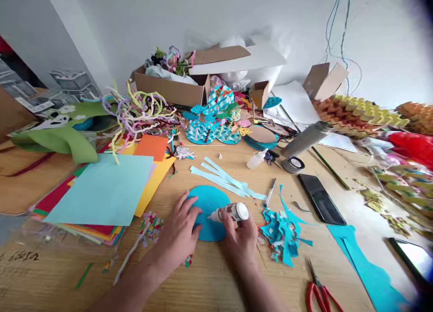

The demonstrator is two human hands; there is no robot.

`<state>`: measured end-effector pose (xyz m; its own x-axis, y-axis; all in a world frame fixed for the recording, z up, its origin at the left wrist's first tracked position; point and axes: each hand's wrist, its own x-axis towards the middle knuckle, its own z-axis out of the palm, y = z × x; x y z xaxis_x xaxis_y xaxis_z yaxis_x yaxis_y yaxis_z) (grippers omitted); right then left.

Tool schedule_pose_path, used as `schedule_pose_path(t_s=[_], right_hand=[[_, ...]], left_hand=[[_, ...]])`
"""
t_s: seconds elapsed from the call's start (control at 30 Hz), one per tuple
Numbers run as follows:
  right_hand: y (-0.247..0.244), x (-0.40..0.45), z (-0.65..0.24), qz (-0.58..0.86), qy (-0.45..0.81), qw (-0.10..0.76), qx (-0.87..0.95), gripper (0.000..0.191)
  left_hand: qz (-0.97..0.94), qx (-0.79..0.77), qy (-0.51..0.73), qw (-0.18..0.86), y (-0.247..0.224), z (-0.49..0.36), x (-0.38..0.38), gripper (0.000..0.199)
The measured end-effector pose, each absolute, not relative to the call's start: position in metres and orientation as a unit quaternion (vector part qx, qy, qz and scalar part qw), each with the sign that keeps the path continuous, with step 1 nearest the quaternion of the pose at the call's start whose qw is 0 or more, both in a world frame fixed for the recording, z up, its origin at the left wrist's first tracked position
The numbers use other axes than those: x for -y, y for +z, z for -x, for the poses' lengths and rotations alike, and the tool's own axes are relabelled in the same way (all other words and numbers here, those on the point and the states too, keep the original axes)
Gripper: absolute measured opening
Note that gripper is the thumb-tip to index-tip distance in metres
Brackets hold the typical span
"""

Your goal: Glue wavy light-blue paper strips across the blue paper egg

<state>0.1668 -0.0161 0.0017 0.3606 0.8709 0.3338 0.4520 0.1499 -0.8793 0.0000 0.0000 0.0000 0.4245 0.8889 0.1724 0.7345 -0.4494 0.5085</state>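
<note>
A round blue felt-like disc (210, 199) lies flat on the table in front of me. My left hand (181, 226) rests at the disc's left edge, its fingers spread and the fingertips touching it. My right hand (241, 240) is wrapped round a small glue bottle (233, 211) with a white base. The bottle is tilted almost level, and its nozzle points left, close over the middle of the disc. Pale blue paper strips (221, 179) lie just beyond the disc. Blue scraps (282, 233) are heaped to the right of my right hand.
Coloured paper sheets (104, 190) are stacked at left, below tangled pipe cleaners (138, 107). Red-handled pliers (320, 291), a black phone (321, 198), a grey flask (307, 138) and a second small bottle (257, 158) lie at right. Decorated blue shapes (216, 118) and a cardboard box (172, 87) stand behind.
</note>
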Motion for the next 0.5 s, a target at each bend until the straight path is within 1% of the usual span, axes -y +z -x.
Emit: schedule_pose_path(t_s=[0.13,0.37,0.43,0.5], right_hand=[[0.0005,0.017,-0.1667,0.624,0.21,0.527,0.536,0.017],[-0.003,0.0168,-0.1684,0.619,0.217,0.536,0.532,0.018],[-0.0019,0.0161,-0.1684,0.627,0.215,0.547,0.512,0.02],[0.0007,0.0146,-0.1684,0.625,0.226,0.576,0.476,0.022]], left_hand=[[-0.823,-0.493,0.224,0.173,0.0019,-0.0001,0.001,0.023],[-0.822,-0.495,0.224,0.171,0.0042,-0.0011,0.0001,0.022],[-0.822,-0.495,0.225,0.169,0.0045,-0.0012,0.0,0.021],[-0.824,-0.495,0.22,0.169,0.0049,-0.0014,-0.0001,0.021]])
